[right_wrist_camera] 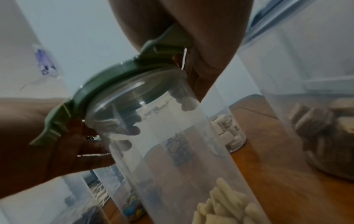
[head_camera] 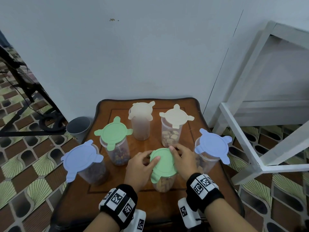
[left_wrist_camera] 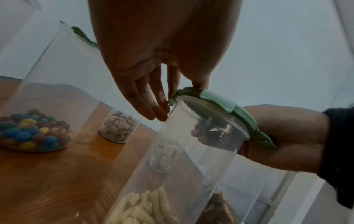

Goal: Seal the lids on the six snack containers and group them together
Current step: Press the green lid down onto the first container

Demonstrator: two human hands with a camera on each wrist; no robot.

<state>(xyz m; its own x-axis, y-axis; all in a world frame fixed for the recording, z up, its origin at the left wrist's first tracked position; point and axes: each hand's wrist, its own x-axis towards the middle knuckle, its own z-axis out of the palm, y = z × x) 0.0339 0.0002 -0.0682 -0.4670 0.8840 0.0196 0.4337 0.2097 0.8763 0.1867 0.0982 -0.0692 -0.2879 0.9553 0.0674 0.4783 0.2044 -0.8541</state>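
Broadly, the brown wooden table (head_camera: 117, 198) carries six tall clear plastic snack containers spread in a loose ring, none touching its neighbour: two with blue lids at the left and right edges, two with cream lids at the back, one with a green lid left of centre, and the nearest, the clear cylindrical container of pale pasta tubes (head_camera: 164, 183), standing upright between the person's wrists. Its long axis runs straight up from the table, so the round pale-green four-tab lid (head_camera: 163, 162) lies flat across the top, directly under both hands and closer to the person than any other lid. The left hand (head_camera: 142, 166) rests on the lid's left side with the thumb laid over the top and the fingers hanging down beside the rim; the left wrist view shows those fingers fairly straight, pressing rather than clutching. The right hand (head_camera: 183, 160) covers the lid's right and far edge, its fingers curled over the rim, apparently onto a tab there. The near green tab (head_camera: 154, 179) points down toward the person, between the two wrists, and seems to be already folded. Judging from this, the sealing move turns on pushing the side tabs straight down along the container's upright wall, each hand taking its own side.
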